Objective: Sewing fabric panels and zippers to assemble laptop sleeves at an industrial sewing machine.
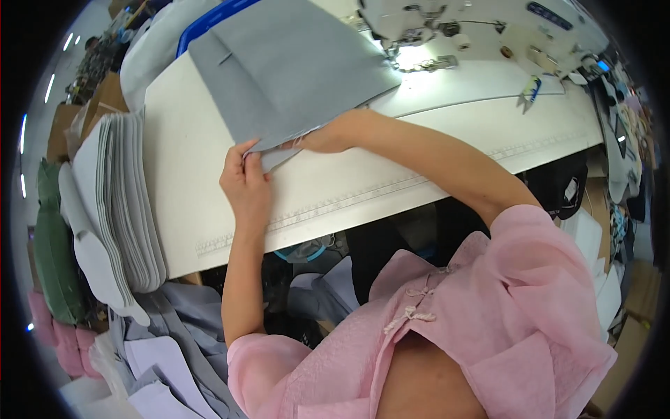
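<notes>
A large grey fabric piece (300,63) lies on the white sewing table, its far right edge close to the sewing machine's lit needle area. My left hand (246,183) pinches the near left corner of this fabric between thumb and fingers. From the right, my right hand (333,134) reaches to the near edge, and the cloth covers most of its fingers. Whether they grip the cloth I cannot tell. Loose pale threads (301,137) hang off the edge between the hands, and a small grey flap (278,160) shows below it.
The sewing machine (412,31) stands at the back. Thread snips (530,92) lie to the right on the white table (188,209), which has a ruler strip (335,202) along its front. Stacked grey cut pieces (122,202) stand at the left. A blue plastic edge (209,22) shows behind the fabric.
</notes>
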A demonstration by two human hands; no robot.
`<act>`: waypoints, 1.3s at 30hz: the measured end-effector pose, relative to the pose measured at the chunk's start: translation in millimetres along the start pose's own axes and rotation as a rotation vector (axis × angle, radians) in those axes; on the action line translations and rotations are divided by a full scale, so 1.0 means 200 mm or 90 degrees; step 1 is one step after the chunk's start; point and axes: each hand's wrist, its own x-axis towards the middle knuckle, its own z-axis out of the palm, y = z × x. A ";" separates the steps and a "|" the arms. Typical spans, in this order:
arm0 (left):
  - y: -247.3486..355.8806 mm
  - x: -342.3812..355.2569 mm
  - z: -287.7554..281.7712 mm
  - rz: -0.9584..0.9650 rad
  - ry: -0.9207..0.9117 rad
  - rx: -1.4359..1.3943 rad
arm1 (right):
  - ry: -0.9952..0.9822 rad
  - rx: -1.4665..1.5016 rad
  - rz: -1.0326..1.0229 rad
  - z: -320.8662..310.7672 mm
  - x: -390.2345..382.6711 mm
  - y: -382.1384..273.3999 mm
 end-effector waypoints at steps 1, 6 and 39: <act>0.00 0.00 -0.02 -0.019 -0.015 0.023 | 0.028 -0.030 0.000 0.00 -0.02 -0.02; 0.08 0.01 -0.12 0.234 -0.167 0.516 | -0.019 -0.191 -0.109 -0.05 -0.24 -0.02; 0.18 0.37 0.61 0.427 -0.440 0.535 | 0.179 -0.328 0.154 -0.37 -0.52 0.30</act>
